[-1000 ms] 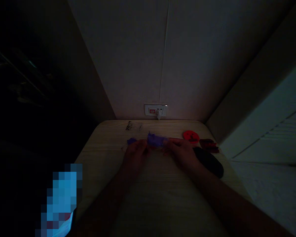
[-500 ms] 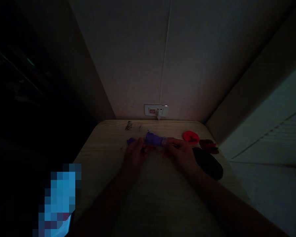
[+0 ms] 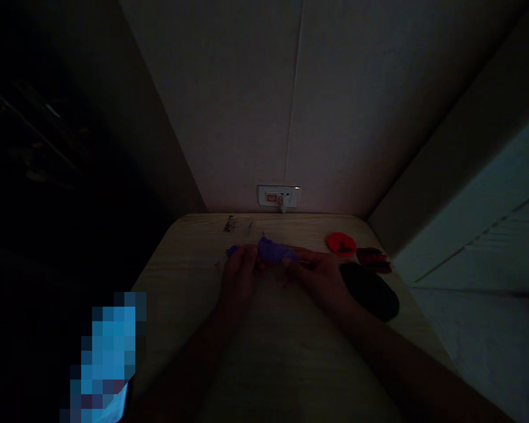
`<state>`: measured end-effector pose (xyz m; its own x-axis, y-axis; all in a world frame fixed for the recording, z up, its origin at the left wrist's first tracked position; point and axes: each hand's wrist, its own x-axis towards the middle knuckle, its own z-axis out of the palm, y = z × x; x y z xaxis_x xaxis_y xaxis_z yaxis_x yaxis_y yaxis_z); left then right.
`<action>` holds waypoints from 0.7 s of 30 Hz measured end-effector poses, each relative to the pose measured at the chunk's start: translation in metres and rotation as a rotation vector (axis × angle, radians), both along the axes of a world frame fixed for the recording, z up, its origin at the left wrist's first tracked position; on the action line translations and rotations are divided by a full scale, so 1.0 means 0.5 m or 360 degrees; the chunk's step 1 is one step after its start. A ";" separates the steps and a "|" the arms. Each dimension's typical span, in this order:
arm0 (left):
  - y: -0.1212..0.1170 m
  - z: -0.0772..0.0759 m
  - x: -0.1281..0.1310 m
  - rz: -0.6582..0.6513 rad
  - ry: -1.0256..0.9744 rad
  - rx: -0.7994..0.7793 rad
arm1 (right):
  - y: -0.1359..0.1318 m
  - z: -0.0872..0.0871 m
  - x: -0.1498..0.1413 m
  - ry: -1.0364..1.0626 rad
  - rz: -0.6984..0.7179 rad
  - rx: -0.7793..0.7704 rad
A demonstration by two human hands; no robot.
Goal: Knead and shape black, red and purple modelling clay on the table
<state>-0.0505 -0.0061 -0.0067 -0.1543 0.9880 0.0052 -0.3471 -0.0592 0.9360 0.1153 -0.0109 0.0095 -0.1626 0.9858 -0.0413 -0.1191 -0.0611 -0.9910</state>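
The scene is very dark. Both of my hands meet over a light wooden table (image 3: 291, 352). My left hand (image 3: 238, 275) and my right hand (image 3: 318, 275) have their fingers closed on the two ends of a small purple piece (image 3: 274, 250), soft and crumpled-looking, held between them just above the tabletop. A second purple bit (image 3: 232, 251) lies by my left fingers. What the purple material is cannot be made out in this light.
A red round piece (image 3: 341, 243) and a dark red scrap (image 3: 374, 259) lie at the right rear. A black oval object (image 3: 370, 289) rests beside my right wrist. A wall socket (image 3: 278, 197) is behind the table; small dark bits (image 3: 229, 223) lie at the back left.
My hands have drawn a little closer together around the purple piece, which has shifted slightly left. The other things have not moved.
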 end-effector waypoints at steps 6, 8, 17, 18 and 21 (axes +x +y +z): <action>-0.002 0.009 0.000 -0.0076 -0.0246 -0.0114 | 0.008 -0.017 0.008 -0.0020 0.0048 -0.0068; -0.001 0.008 -0.005 -0.0091 -0.0152 -0.0148 | 0.013 -0.019 0.014 -0.0041 0.0025 -0.0029; 0.000 -0.007 -0.019 -0.0125 0.0286 -0.0049 | 0.022 -0.019 0.026 -0.0035 0.0001 0.0005; 0.001 -0.007 -0.018 -0.0121 0.0255 -0.0050 | 0.022 -0.020 0.026 -0.0033 -0.0010 0.0007; 0.002 -0.006 -0.017 -0.0122 0.0162 -0.0079 | 0.023 -0.020 0.024 -0.0008 -0.0023 0.0030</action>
<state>-0.0588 -0.0053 -0.0096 -0.0793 0.9963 -0.0323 -0.2519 0.0114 0.9677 0.1274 0.0008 -0.0006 -0.1482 0.9887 -0.0237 -0.1149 -0.0410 -0.9925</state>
